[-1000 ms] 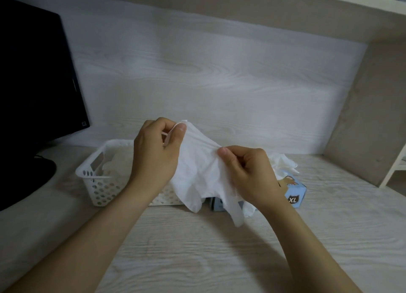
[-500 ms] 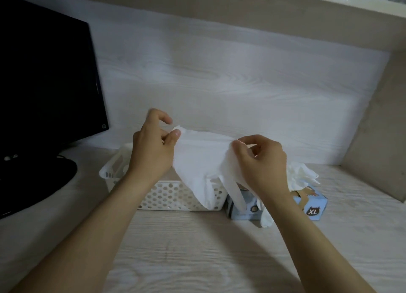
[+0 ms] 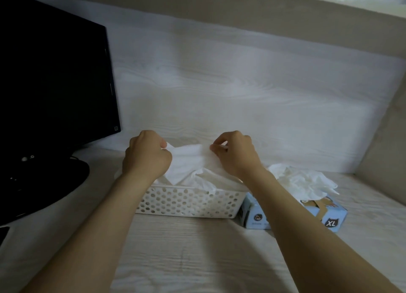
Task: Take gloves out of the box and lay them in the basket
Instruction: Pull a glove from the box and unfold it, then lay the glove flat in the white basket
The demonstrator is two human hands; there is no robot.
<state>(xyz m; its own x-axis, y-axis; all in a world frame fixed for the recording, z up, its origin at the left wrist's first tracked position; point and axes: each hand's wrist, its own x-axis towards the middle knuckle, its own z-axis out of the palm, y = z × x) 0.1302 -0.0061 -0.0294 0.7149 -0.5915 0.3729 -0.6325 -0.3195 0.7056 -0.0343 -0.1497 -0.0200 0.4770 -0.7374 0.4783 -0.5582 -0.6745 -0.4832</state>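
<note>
1. While it is held spread out above the basket, the white glove hangs between both hands. Its lower part droops toward the basket, and we cannot tell where it ends and the white gloves already inside begin.
2. The left hand has its fingers curled, with the thumb and fingers pinching the glove's left edge.
3. The right hand pinches the glove's right corner between thumb and forefinger. Its other fingers are loosely curled.
4. The basket is white plastic with round holes in its wall. It sits on the desk directly under the hands, with white material heaped up to its rim.
5. Just to the right of the basket lies the pale blue box, marked XL. A bunch of white gloves spills from its torn top.
6. We judge the step in hand to be the laying down: this glove is out of the box and over the basket, but not yet let go.
7. The next move calls for lowering both hands and loosening both pinches together, so the glove settles flat inside the rim rather than draped over the front wall.
8. Further out, a dark monitor stands on the left of the desk.
</note>
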